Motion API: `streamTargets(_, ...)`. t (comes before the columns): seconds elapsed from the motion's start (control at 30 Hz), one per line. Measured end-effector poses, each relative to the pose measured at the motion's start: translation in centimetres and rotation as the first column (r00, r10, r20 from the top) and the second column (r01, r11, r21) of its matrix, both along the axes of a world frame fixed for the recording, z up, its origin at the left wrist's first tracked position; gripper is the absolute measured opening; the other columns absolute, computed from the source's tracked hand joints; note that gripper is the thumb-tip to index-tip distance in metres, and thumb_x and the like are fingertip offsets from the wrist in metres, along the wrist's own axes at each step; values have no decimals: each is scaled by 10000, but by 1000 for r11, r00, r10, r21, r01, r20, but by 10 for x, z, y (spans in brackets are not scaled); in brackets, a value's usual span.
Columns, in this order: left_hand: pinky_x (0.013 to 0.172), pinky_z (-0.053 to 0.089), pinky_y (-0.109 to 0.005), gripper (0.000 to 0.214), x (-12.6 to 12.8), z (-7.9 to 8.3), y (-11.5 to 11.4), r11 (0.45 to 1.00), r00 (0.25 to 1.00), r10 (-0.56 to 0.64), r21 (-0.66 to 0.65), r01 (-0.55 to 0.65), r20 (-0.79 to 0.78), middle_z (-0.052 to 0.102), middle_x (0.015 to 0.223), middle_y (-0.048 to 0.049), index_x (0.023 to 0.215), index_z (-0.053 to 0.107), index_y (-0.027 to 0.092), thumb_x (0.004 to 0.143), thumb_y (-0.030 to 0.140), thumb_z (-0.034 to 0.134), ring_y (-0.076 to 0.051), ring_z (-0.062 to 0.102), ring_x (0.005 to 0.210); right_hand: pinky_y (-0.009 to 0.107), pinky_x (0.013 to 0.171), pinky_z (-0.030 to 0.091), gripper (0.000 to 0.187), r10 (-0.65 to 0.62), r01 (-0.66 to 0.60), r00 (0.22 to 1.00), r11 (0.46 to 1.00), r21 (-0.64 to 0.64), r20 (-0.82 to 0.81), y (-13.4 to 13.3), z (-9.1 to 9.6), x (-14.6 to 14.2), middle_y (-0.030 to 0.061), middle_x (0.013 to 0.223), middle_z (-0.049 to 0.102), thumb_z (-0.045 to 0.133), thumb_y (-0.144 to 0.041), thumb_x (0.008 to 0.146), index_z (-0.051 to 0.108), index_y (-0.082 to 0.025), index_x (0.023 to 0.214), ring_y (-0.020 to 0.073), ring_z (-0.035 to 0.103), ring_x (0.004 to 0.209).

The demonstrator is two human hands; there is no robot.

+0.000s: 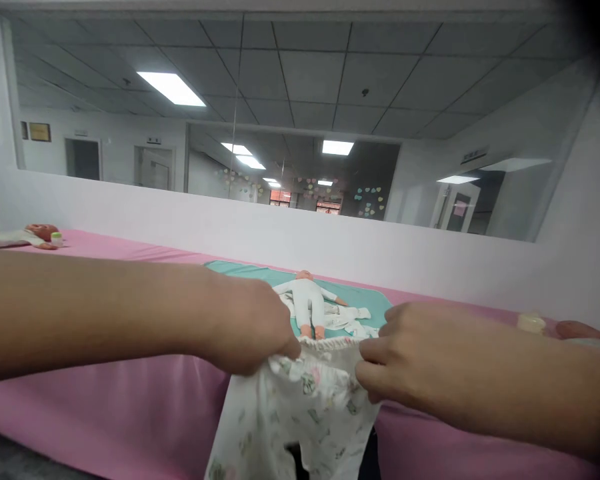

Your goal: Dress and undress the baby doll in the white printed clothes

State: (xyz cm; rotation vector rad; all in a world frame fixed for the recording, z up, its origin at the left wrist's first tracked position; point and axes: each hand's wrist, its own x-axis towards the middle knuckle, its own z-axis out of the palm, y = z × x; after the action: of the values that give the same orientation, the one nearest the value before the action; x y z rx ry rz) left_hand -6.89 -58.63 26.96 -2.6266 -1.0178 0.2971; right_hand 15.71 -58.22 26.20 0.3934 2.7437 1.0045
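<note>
Between my two hands hang small white baby pants (300,407) with a green and pink print. My left hand (260,327) is closed on the left side of the gathered elastic waistband. Closed on the waistband's right side is my right hand (390,357). The waist is stretched apart and the legs hang down. Behind the pants a baby doll (307,297) in a white suit lies on its back on a teal mat (240,268), feet toward me. White cloths (347,315) lie beside and under it.
A pink-covered surface (130,245) runs along a white wall below a large window. Another doll (17,235) and a small green-capped bottle (57,239) are at far left. A cream-coloured item (531,323) and part of another doll (583,330) sit at far right.
</note>
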Motion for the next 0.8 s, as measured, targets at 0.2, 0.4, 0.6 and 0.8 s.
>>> streamTargets(0.2, 448, 229, -263, 283, -5, 1, -15, 958, 978, -178, 207, 196, -105, 592, 688, 11, 680, 586, 237, 547, -12, 581, -113, 437, 457, 292, 468, 156, 141, -28, 27, 1000, 994, -106, -8, -22, -15, -8, -27, 557, 516, 546, -101, 713, 470, -217, 683, 119, 388, 433)
streamTargets(0.4, 516, 325, -248, 191, -1, 16, -2, 951, 988, -148, 282, 128, 50, 555, 602, 29, 712, 546, 216, 644, 37, 550, -115, 469, 505, 277, 469, 214, 109, -42, 34, 994, 996, -80, -98, 8, -8, -23, -15, 580, 535, 499, -144, 804, 526, -202, 717, 110, 433, 467)
streamTargets(0.6, 724, 381, -287, 177, -28, 31, 85, 935, 756, -225, 353, -9, 615, 563, 723, -23, 639, 572, 133, 755, 204, 459, -232, 515, 964, 268, 606, 399, 301, -198, 9, 785, 951, -308, -587, 97, 18, -25, 39, 955, 601, 471, -451, 838, 608, -195, 758, 132, 549, 707)
streamTargets(0.8, 836, 373, -354, 169, -52, -2, 197, 962, 313, -28, 111, -249, 949, 555, 923, -30, 738, 593, 136, 746, 294, 534, -287, 458, 1096, 362, 700, 477, 344, -632, -202, 397, 647, -735, -666, 201, -2, -36, 53, 865, 620, 572, -524, 743, 628, -185, 751, 180, 577, 760)
